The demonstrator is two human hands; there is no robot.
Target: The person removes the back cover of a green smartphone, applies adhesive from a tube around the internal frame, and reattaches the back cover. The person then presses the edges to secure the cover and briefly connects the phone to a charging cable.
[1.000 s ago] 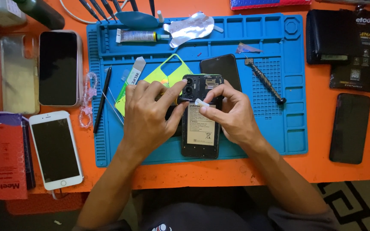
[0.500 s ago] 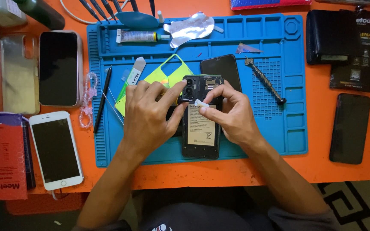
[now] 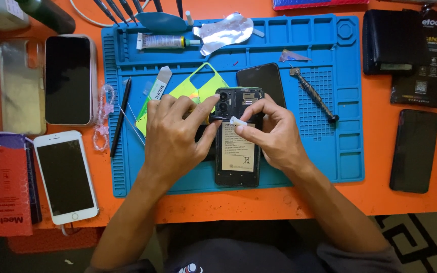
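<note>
Opened phone [image 3: 237,151]: matt black plastic frame, paper-labelled battery. Work mat [image 3: 350,151]: blue rubbery, matt, ribbed and dimpled. Green back cover [image 3: 206,83]: glossy plastic. White phone [image 3: 67,176], near left: glossy glass. Far foil sheet [image 3: 223,31]: crinkled, shiny. Tabletop [image 3: 279,202]: smooth orange.

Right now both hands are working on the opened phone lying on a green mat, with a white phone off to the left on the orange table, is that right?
Not quite: the mat is blue, not green, as the head view shows. The rest holds: the left hand and right hand are on the opened phone, and the white phone lies to the left on the orange table.
</note>
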